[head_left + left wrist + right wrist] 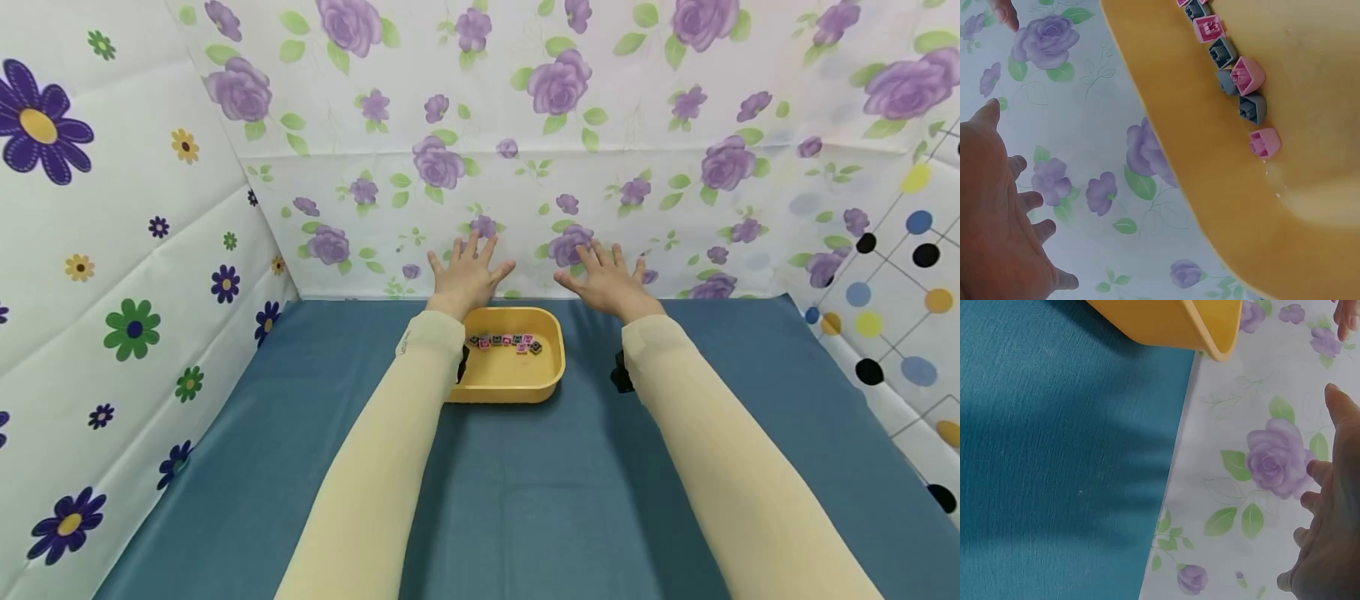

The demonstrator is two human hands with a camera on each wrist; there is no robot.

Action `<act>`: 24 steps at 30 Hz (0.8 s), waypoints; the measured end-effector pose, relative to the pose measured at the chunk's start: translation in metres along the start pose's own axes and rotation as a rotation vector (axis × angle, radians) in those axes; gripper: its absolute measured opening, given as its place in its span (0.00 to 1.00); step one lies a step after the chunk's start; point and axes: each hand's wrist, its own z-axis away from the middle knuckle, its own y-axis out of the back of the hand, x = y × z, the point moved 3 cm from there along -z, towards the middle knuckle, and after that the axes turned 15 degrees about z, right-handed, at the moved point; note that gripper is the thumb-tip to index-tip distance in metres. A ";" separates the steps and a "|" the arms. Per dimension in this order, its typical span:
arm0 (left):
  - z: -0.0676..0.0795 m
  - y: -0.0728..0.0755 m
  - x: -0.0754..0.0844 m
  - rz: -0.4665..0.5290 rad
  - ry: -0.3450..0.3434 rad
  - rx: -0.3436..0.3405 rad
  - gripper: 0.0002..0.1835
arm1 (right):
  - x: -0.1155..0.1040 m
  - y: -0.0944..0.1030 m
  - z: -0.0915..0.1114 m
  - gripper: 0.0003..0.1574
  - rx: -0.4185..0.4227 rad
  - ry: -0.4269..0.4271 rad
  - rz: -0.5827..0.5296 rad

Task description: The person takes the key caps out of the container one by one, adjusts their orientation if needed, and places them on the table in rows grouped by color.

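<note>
A shallow yellow tray (pixel 513 383) with rounded corners stands near the back of the table. Inside it lies a cluster of small pink and dark grey keycaps (pixel 507 340); in the left wrist view a pink keycap (pixel 1265 143) shows its hollow underside with a stem. My left hand (pixel 465 275) is held up above the tray's far left side, fingers spread and holding nothing. To the right of the tray, my right hand (pixel 606 282) is also raised with spread fingers and nothing in it. The left sleeve hides the tray's left end.
A blue-green cloth (pixel 517 500) covers the table. Behind it rises a white backdrop with purple roses (pixel 558 83). Side sheets stand at left, with daisies (pixel 133 329), and at right, with coloured dots (pixel 918 221). A black wrist mount (pixel 621 375) shows beside the right sleeve.
</note>
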 end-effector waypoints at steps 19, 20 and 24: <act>-0.003 0.001 -0.010 0.041 -0.035 -0.032 0.42 | 0.013 -0.002 0.000 0.57 0.015 0.060 -0.049; -0.001 0.003 -0.010 0.044 -0.042 -0.033 0.42 | 0.013 -0.002 0.000 0.57 0.017 0.066 -0.050; 0.006 0.008 -0.011 0.062 -0.071 -0.028 0.42 | 0.010 0.000 0.001 0.57 0.023 0.091 -0.062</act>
